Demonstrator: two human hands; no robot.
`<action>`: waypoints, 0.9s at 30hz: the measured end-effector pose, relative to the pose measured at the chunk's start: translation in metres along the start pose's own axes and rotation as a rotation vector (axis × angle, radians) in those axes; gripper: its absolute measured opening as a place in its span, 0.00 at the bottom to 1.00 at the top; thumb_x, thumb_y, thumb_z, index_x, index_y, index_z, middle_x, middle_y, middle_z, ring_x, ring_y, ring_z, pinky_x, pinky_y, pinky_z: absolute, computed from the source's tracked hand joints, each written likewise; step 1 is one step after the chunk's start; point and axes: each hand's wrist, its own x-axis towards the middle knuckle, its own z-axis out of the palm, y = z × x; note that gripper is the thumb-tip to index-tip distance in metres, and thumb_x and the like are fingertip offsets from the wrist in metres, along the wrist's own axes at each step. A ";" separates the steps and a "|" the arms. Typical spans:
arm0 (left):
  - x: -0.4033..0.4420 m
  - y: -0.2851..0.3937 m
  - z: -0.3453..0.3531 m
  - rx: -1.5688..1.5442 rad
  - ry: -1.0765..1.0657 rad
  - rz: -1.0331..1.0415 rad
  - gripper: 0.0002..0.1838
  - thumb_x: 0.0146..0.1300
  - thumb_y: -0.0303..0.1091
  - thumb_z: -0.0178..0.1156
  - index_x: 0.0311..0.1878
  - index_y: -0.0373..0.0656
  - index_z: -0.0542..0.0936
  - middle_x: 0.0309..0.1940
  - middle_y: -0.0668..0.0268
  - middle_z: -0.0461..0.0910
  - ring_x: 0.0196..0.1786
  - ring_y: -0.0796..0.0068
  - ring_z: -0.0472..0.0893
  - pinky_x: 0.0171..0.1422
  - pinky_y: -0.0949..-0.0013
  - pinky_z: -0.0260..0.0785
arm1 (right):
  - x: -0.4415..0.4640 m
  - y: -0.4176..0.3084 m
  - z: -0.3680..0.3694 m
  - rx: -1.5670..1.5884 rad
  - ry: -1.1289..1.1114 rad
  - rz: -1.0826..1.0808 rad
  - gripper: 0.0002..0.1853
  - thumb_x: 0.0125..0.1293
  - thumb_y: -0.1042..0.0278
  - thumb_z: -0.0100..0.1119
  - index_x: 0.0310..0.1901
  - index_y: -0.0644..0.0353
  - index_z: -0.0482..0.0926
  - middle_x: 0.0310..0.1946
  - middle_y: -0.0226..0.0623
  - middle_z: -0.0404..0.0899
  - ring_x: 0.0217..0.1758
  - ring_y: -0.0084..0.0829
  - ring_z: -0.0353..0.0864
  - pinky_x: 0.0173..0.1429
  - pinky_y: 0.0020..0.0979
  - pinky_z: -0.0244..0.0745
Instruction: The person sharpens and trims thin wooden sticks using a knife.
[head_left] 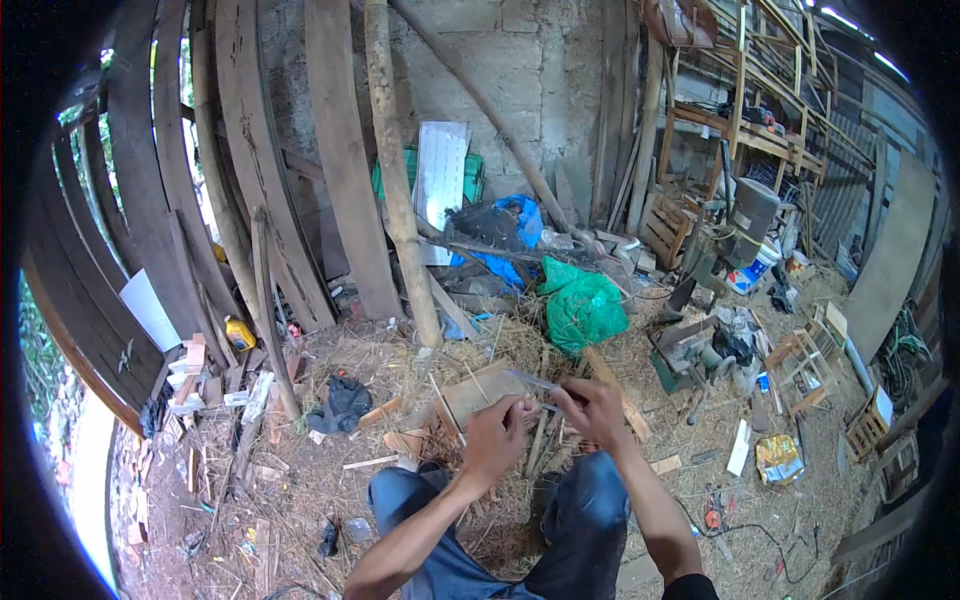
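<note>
My right hand is closed around a knife, whose thin pale blade points to the left above my knees. Close beside it, my left hand is pinched, with fingertips near the blade. A small light-coloured piece seems to lie between the two hands, too small to name. Beneath them a flat wooden board rests on the straw-covered ground, with thin sticks and wood scraps around it. Both hands are above my bent knees in dark blue trousers.
A green plastic bag lies ahead. To the left are a black plastic bag, a yellow bottle and leaning planks. At right stand a metal machine and a wooden frame; a black cable crosses the ground.
</note>
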 end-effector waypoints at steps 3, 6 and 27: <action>0.003 0.000 -0.003 -0.059 -0.022 -0.043 0.10 0.67 0.33 0.52 0.39 0.38 0.80 0.18 0.64 0.73 0.22 0.77 0.69 0.30 0.71 0.61 | 0.004 0.000 -0.007 -0.062 0.055 -0.014 0.13 0.61 0.55 0.60 0.31 0.57 0.82 0.19 0.40 0.77 0.20 0.42 0.78 0.24 0.36 0.70; 0.003 0.001 -0.002 -0.058 -0.056 -0.061 0.11 0.67 0.34 0.52 0.39 0.37 0.80 0.20 0.65 0.74 0.24 0.78 0.70 0.32 0.71 0.62 | 0.005 -0.008 -0.009 -0.026 0.108 -0.077 0.13 0.61 0.56 0.59 0.30 0.57 0.82 0.19 0.41 0.77 0.20 0.42 0.78 0.25 0.36 0.70; 0.000 -0.007 0.000 -0.074 -0.101 -0.055 0.12 0.68 0.34 0.51 0.39 0.36 0.80 0.22 0.67 0.74 0.26 0.82 0.69 0.32 0.74 0.62 | 0.000 0.005 -0.009 -0.066 0.028 -0.024 0.19 0.63 0.49 0.57 0.31 0.59 0.82 0.18 0.46 0.76 0.23 0.44 0.79 0.27 0.38 0.71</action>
